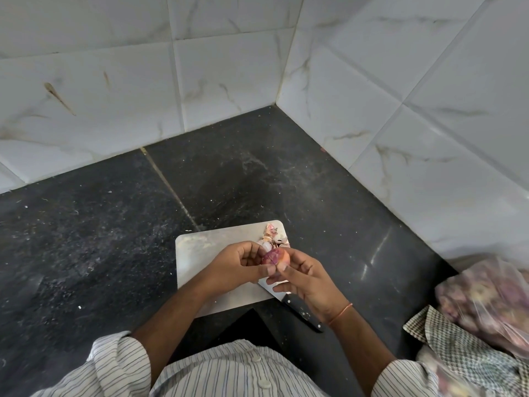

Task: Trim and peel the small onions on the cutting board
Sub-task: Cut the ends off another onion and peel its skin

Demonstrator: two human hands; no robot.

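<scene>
Just below the frame's centre, a small onion (275,257) is held above the steel cutting board (200,253). The left hand (242,263) curls round it; the right hand (303,277) pinches its skin with thumb and fingertips. It looks light and firm, its papery skin brittle and slippery, so take it by the loose edge. Peels (272,234) lie at the board's far corner, and a knife (297,309) beneath the right hand. The table (114,239) is dark speckled stone in a white-tiled corner.

Home kitchen: black stone counter (100,239), marble-look wall tiles (229,81).
</scene>
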